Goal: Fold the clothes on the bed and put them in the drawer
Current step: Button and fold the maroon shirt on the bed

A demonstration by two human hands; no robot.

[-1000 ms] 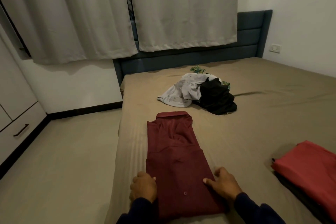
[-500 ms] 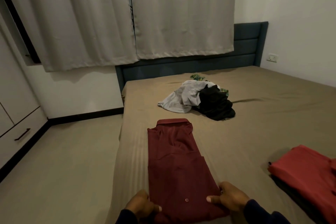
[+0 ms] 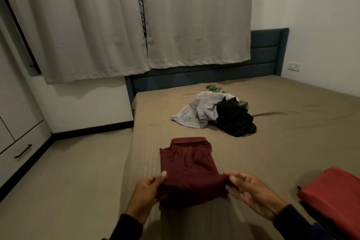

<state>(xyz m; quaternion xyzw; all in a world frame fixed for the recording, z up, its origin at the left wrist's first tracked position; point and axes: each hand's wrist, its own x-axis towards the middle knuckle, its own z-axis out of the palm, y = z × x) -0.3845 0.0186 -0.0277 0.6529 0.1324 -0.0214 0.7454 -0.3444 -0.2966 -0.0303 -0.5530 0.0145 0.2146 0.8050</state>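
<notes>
Pinching maroon shirt (image 3: 187,169) hem between left hand (image 3: 148,191), right hand (image 3: 251,191), above bed (image 3: 292,142)

Both hands are on the dark maroon collared shirt (image 3: 187,169) at the near edge of the tan-sheeted bed (image 3: 292,142): the left hand (image 3: 146,193) grips its lower left corner, the right hand (image 3: 251,191) pinches the lower right, hem lifted over the body. Farther up lies a heap of grey, black and green clothes (image 3: 214,115); a folded red garment (image 3: 335,195) sits at right.

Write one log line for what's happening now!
step: folding | left hand: grips shirt | right hand: grips shirt | pile: unfolded
</notes>
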